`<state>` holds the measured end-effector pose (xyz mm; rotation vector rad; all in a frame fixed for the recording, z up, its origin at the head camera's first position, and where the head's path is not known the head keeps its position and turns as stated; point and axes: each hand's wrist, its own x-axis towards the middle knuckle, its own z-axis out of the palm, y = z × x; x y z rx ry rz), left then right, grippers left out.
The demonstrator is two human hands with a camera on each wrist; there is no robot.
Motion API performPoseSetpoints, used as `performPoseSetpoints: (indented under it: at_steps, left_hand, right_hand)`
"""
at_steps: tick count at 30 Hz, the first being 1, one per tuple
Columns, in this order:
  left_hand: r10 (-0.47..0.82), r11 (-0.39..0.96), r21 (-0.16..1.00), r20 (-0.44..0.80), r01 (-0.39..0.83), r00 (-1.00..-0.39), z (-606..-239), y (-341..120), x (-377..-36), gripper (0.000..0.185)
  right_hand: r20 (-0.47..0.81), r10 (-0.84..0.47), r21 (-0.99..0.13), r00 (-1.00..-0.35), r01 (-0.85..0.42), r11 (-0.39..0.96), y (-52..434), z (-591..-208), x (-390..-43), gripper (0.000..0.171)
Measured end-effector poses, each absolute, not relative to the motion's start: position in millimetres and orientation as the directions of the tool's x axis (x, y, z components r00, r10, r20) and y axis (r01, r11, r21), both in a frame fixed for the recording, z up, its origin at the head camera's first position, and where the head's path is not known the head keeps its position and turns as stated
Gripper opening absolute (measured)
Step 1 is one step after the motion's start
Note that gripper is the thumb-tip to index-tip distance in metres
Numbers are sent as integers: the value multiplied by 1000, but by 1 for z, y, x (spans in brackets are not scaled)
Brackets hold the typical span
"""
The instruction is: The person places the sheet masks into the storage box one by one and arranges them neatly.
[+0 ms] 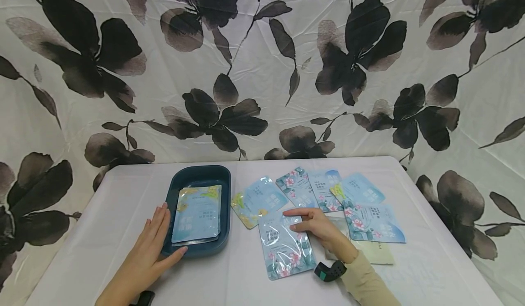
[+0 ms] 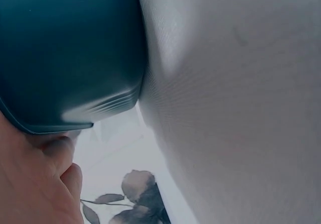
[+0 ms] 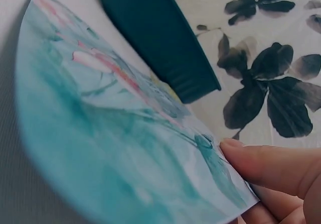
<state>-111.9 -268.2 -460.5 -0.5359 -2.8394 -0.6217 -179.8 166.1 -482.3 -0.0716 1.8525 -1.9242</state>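
Observation:
My right hand (image 1: 324, 230) pinches a shiny blue face mask packet (image 1: 285, 256) with pink flowers by its upper edge. In the right wrist view the thumb (image 3: 266, 163) lies on one face of this packet, which bows a little, with fingers behind it. My left hand (image 1: 149, 246) rests along the left rim of a dark teal tray (image 1: 224, 233), fingers straight and thumb at the tray's front edge. Inside the tray lie stacked blue packets with yellow flowers (image 1: 198, 212). The left wrist view shows the tray's outer wall (image 2: 75, 48) beside the hand.
Right of the tray, a yellow-flowered packet (image 1: 260, 201) lies alone. Several more packets overlap farther right, among them a pink-flowered one (image 1: 375, 224). A pale green packet (image 1: 375, 251) is partly under them. A floral cloth (image 1: 287, 69) hangs behind the white table (image 1: 131, 183).

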Motion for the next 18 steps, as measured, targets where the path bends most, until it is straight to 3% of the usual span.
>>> performPoseSetpoints:
  at_steps: [18]
  left_hand:
    - [348, 826, 366, 266, 429, -899, -462, -274, -114, 99]
  right_hand:
    - [-297, -382, -904, -875, 386, -182, 159, -477, -175, 48]
